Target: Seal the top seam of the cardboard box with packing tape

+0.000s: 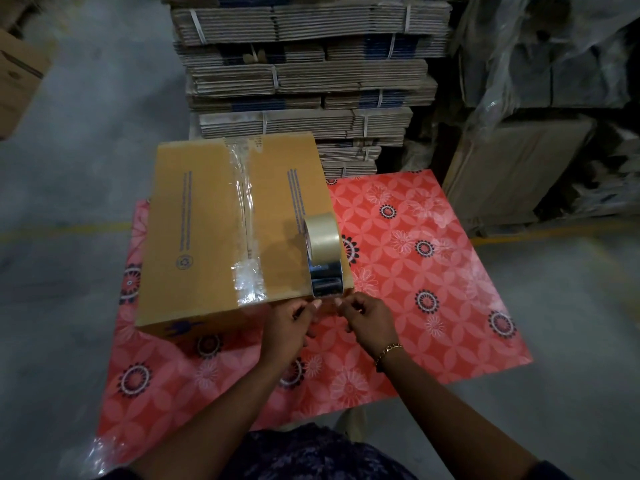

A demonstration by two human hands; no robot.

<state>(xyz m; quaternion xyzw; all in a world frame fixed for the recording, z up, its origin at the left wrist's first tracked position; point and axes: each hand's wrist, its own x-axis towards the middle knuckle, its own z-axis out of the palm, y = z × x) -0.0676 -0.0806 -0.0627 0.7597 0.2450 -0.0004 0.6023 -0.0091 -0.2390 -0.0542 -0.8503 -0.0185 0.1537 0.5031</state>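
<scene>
A closed brown cardboard box point(194, 233) lies on a red flowered table cover. A shiny strip of clear tape point(244, 216) runs along its middle seam, crumpled near the front edge. A roll of packing tape point(322, 237) stands on edge at the box's right side, and a pulled-out length of tape point(326, 284) hangs down from it toward me. My left hand point(294, 322) and my right hand point(367, 317) pinch the free end of that length at the box's near right corner, fingertips almost touching.
The red cover point(415, 271) extends to the right of the box. Behind the table rise strapped bundles of flat cardboard point(304, 74). Plastic-wrapped cartons point(547, 98) stand at the right, another box point(17, 77) at the far left. Grey floor surrounds the table.
</scene>
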